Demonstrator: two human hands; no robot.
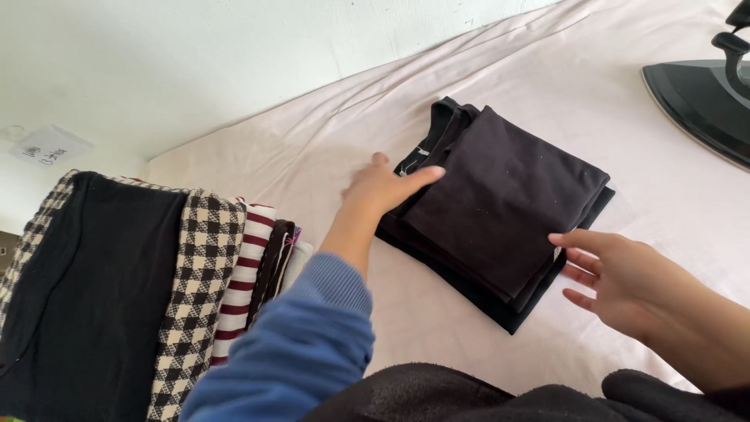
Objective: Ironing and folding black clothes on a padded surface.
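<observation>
The right hand (617,277) hovers open, fingers loosely spread, at the near right edge of the folded black garment (500,211), fingertips just touching or just short of it; contact cannot be confirmed. The left hand (383,187) lies flat on the garment's far left edge, fingers together, pressing near the collar. The garment lies mid-sheet (328,148), long axis running far-left to near-right, collar end far-left.

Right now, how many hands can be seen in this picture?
2. The left hand rests on the folded black garment at its left edge; the right hand is open at its lower right corner.
</observation>
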